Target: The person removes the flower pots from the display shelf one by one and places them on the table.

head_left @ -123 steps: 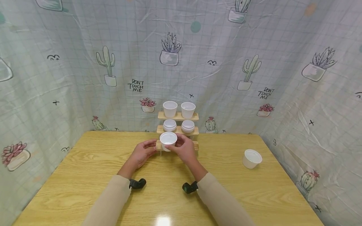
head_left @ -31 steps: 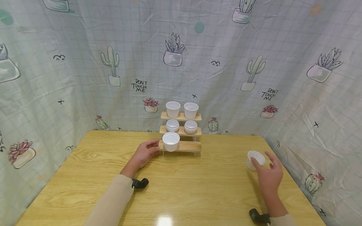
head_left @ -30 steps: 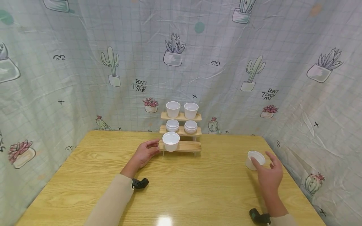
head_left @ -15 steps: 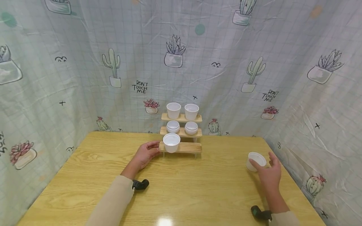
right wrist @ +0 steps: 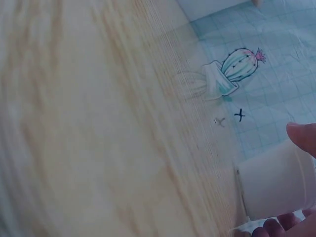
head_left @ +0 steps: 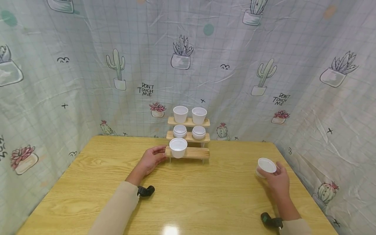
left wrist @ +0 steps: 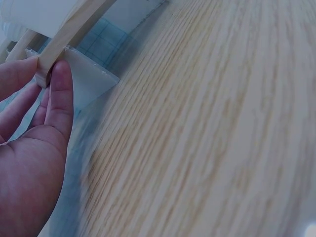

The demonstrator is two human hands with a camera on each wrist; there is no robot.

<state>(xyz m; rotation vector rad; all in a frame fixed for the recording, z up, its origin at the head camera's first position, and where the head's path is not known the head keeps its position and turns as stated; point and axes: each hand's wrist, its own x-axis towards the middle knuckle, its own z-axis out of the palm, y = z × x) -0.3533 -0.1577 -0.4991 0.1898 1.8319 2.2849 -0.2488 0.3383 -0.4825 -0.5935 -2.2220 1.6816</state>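
Observation:
A small wooden three-step shelf (head_left: 199, 152) stands at the table's back. My left hand (head_left: 149, 160) pinches the left end of its lowest board (left wrist: 74, 37) between thumb and fingers. On that board's left half sits a white cup (head_left: 178, 150). Far to the right, my right hand (head_left: 279, 182) grips another white cup (head_left: 262, 173), which appears to stand on the table. The right wrist view has the thumb at the rim of this cup (right wrist: 274, 185) and the fingers around its other side.
Two taller white cups (head_left: 180, 115) stand on the top board, and two small rounded white bowls (head_left: 198, 132) on the middle one. A patterned curtain (head_left: 132, 49) hangs behind and beside the wooden table (head_left: 199, 195).
My right hand has left the shelf, moved right and closed round the far-right cup. The cup on the lowest board was let go. My left hand stays at the shelf.

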